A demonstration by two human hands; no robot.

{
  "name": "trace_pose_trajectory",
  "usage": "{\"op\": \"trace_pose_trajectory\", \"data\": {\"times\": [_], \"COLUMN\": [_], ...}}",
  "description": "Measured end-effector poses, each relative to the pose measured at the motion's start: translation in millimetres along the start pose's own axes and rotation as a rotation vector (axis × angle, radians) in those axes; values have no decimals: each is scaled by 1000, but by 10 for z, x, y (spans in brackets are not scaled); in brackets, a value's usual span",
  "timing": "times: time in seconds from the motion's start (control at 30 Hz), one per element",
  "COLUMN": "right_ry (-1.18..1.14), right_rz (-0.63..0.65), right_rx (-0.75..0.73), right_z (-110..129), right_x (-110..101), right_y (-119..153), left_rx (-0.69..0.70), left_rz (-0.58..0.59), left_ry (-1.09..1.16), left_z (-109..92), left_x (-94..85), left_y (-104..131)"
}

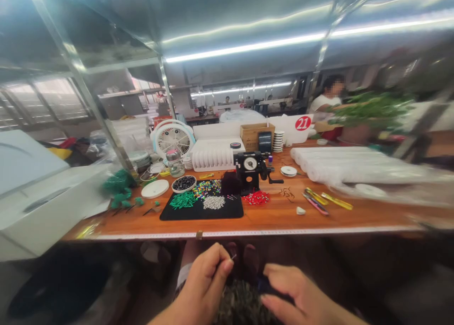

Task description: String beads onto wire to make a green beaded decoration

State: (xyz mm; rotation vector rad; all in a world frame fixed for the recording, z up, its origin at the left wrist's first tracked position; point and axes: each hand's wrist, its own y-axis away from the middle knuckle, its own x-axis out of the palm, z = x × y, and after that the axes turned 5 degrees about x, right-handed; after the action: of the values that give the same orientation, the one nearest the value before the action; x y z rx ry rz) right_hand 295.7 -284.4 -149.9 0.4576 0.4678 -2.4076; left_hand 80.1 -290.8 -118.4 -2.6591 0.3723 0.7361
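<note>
Below the table's front edge, over my lap, my left hand [209,273] is closed in a pinch. Between its thumb and forefinger sticks out the tip of a thin, pin-like piece [233,257]; the rest is hidden. To its right my right hand [292,289] is curled, thumb below and fingers above, around something dark that I cannot make out. The hands are apart. On the table ahead lies a black mat [202,214] with green pieces [183,200], silvery pieces [214,202] and mixed coloured beads [207,188]. Red pieces [256,197] lie beside it.
A black winding machine [250,166] with dial and crank stands behind the mat. Around it are a dish of black beads [184,183], a white fan [173,140], yellow cutters [316,196] and wrapped white rolls [329,164]. A white box [46,211] stands left; a person [328,100] sits beyond.
</note>
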Motion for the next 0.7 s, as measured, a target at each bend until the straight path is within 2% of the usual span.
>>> {"op": "trace_pose_trajectory", "data": {"times": [0.17, 0.33, 0.47, 0.6, 0.7], "right_ry": [4, 23, 75, 377, 533], "right_rz": [15, 5, -4, -193, -321], "right_rx": [4, -8, -37, -86, -173], "right_z": [-12, 11, -5, -79, -116], "right_x": [-15, -30, -7, 52, 89], "right_y": [17, 17, 21, 37, 33], "left_rx": [-58, -79, -177, -394, -483], "left_rz": [26, 4, -15, 5, -3], "left_ry": [-10, 46, 265, 681, 830], "left_z": [-30, -45, -30, 17, 23], "left_x": [-23, -11, 27, 93, 124], "left_y": [24, 7, -26, -43, -47]}}
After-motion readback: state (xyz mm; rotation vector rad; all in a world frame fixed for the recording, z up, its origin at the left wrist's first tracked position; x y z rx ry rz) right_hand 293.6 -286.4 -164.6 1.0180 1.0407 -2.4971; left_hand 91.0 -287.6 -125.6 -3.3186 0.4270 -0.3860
